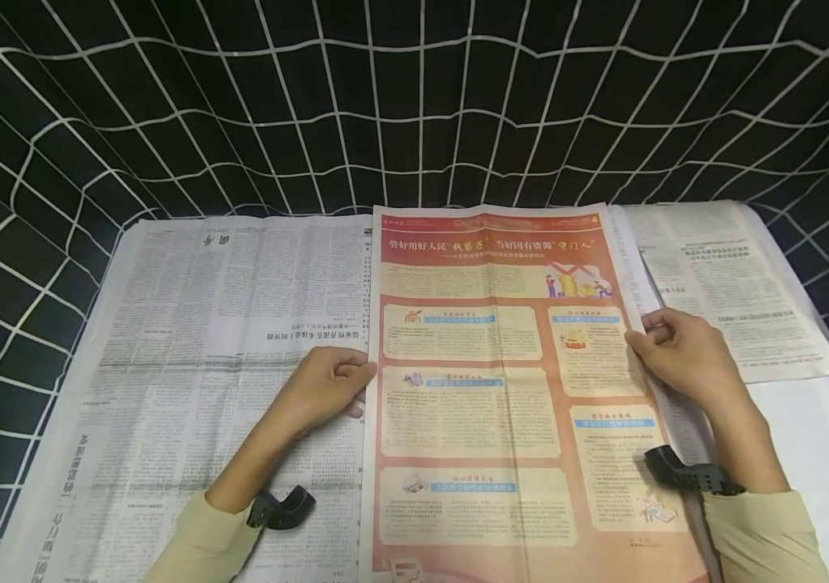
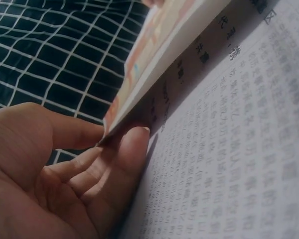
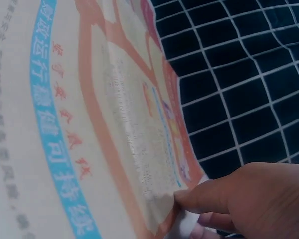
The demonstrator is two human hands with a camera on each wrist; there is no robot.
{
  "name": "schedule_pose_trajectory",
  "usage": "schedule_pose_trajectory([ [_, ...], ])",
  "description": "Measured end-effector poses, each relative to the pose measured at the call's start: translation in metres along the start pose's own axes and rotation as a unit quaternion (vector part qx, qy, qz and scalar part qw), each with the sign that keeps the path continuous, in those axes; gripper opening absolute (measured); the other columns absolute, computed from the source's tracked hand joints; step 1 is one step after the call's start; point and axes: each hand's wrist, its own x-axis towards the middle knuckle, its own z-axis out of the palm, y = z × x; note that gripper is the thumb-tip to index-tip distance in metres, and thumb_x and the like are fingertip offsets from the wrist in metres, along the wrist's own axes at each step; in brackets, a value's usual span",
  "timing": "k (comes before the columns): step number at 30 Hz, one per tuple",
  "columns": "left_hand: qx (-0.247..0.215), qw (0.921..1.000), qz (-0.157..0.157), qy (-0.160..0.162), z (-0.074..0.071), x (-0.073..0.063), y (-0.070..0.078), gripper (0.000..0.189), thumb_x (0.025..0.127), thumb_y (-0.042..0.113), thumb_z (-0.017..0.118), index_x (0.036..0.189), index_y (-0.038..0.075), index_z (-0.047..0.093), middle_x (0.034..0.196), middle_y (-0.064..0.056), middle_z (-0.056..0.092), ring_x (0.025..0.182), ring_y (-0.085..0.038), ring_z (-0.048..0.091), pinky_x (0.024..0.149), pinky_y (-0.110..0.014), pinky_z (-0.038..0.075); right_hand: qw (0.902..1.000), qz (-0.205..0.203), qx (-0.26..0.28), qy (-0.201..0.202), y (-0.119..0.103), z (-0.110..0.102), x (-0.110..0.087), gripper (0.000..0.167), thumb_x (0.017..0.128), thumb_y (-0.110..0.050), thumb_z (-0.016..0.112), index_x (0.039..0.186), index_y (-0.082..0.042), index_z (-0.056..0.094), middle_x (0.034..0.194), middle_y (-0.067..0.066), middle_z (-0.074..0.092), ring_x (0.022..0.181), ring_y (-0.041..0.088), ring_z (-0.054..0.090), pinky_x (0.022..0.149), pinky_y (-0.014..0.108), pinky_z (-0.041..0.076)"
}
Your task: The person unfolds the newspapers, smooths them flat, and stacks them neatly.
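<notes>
A red and cream newspaper (image 1: pixel 469 437) lies upright in front of me, with vertical fold creases down its middle. My left hand (image 1: pixel 329 382) pinches its left edge about halfway up; in the left wrist view the thumb and fingers meet at the lifted edge of the newspaper (image 2: pixel 159 59), above a printed grey page. On the opposite side my right hand (image 1: pixel 687 352) pinches the right edge between thumb and fingers. From the right wrist, the newspaper (image 3: pixel 102 124) bows slightly and its edge is under the thumb (image 3: pixel 202 196).
Beneath, on the left, spreads a large grey newspaper sheet (image 1: pixel 189 340). Another grey sheet (image 1: pixel 742 283) lies at the back right, over a white surface (image 1: pixel 808 453). Dark cloth with a white grid (image 1: pixel 414 105) rises behind and at both sides.
</notes>
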Motion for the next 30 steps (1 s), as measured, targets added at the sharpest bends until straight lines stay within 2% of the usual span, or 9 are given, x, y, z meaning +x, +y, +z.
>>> schedule_pose_trajectory([
  [2, 0.007, 1.0000, 0.004, 0.001, 0.001, 0.000, 0.001, 0.030, 0.104, 0.019, 0.067, 0.121, -0.005, 0.073, 0.089, -0.012, 0.079, 0.061, -0.013, 0.069, 0.061, -0.028, 0.062, 1.0000, -0.002, -0.005, 0.003, -0.001, -0.002, -0.001, 0.050, 0.101, -0.031, 0.068, 0.127, 0.011, 0.062, 0.102, 0.033, 0.072, 0.078, 0.035, 0.070, 0.059, 0.033, 0.051],
  [5, 0.024, 0.9996, 0.009, 0.006, 0.003, -0.001, 0.002, 0.030, 0.100, 0.024, 0.073, 0.117, 0.000, 0.075, 0.082, -0.006, 0.075, 0.059, -0.012, 0.065, 0.058, -0.026, 0.057, 0.9998, -0.003, -0.017, 0.012, -0.005, -0.004, -0.003, 0.058, 0.101, -0.031, 0.069, 0.137, 0.012, 0.056, 0.117, 0.039, 0.065, 0.098, 0.050, 0.068, 0.070, 0.051, 0.055],
  [7, 0.037, 0.9992, 0.012, 0.008, 0.005, -0.002, 0.002, 0.032, 0.098, 0.027, 0.076, 0.117, 0.001, 0.074, 0.081, -0.005, 0.074, 0.060, -0.012, 0.065, 0.058, -0.025, 0.055, 0.9995, -0.009, -0.021, 0.021, -0.011, -0.005, -0.006, 0.061, 0.101, -0.030, 0.069, 0.141, 0.012, 0.054, 0.125, 0.040, 0.060, 0.111, 0.055, 0.063, 0.081, 0.063, 0.053],
  [9, 0.044, 0.9989, 0.012, 0.010, 0.007, -0.003, 0.002, 0.038, 0.096, 0.029, 0.079, 0.121, 0.001, 0.072, 0.084, -0.005, 0.077, 0.065, -0.012, 0.069, 0.061, -0.026, 0.056, 0.9995, -0.018, -0.019, 0.020, -0.017, -0.006, -0.009, 0.061, 0.102, -0.031, 0.067, 0.144, 0.012, 0.053, 0.129, 0.040, 0.056, 0.115, 0.057, 0.059, 0.084, 0.069, 0.049],
  [13, 0.054, 0.9984, 0.015, 0.010, 0.011, -0.006, 0.001, 0.047, 0.093, 0.026, 0.082, 0.129, 0.000, 0.067, 0.093, -0.008, 0.081, 0.072, -0.013, 0.076, 0.066, -0.028, 0.060, 0.9979, -0.063, 0.014, 0.001, -0.041, -0.004, -0.018, 0.056, 0.105, -0.031, 0.065, 0.146, 0.006, 0.055, 0.133, 0.035, 0.059, 0.115, 0.053, 0.064, 0.085, 0.062, 0.055],
  [18, 0.080, 0.9961, 0.027, 0.026, 0.015, -0.009, 0.001, 0.052, 0.089, 0.024, 0.086, 0.131, 0.001, 0.066, 0.099, -0.011, 0.079, 0.069, -0.014, 0.076, 0.065, -0.029, 0.060, 0.9864, -0.134, 0.081, -0.051, -0.084, 0.010, -0.030, 0.044, 0.106, -0.028, 0.066, 0.143, -0.004, 0.063, 0.128, 0.022, 0.070, 0.111, 0.036, 0.073, 0.085, 0.028, 0.059],
  [20, 0.100, 0.9939, 0.028, 0.037, 0.017, -0.010, 0.001, 0.054, 0.086, 0.026, 0.088, 0.130, 0.003, 0.066, 0.101, -0.011, 0.078, 0.069, -0.012, 0.074, 0.068, -0.029, 0.059, 0.9805, -0.149, 0.101, -0.078, -0.101, 0.019, -0.034, 0.041, 0.106, -0.026, 0.067, 0.139, -0.004, 0.065, 0.122, 0.017, 0.074, 0.108, 0.030, 0.073, 0.084, 0.021, 0.057],
  [25, 0.119, 0.9914, 0.023, 0.050, 0.022, -0.008, 0.003, 0.060, 0.084, 0.025, 0.089, 0.134, 0.004, 0.063, 0.105, -0.010, 0.073, 0.073, -0.011, 0.072, 0.076, -0.030, 0.056, 0.9675, -0.170, 0.137, -0.128, -0.133, 0.043, -0.045, 0.034, 0.105, -0.025, 0.069, 0.133, -0.006, 0.069, 0.117, 0.007, 0.077, 0.106, 0.019, 0.072, 0.090, 0.032, 0.060],
  [30, 0.119, 0.9911, 0.028, 0.054, 0.024, -0.009, 0.005, 0.061, 0.085, 0.018, 0.086, 0.139, 0.004, 0.060, 0.104, -0.009, 0.073, 0.070, -0.011, 0.071, 0.074, -0.030, 0.056, 0.9596, -0.172, 0.159, -0.157, -0.161, 0.064, -0.051, 0.034, 0.104, -0.027, 0.070, 0.133, -0.010, 0.070, 0.117, -0.001, 0.077, 0.103, 0.014, 0.069, 0.094, 0.041, 0.055],
])
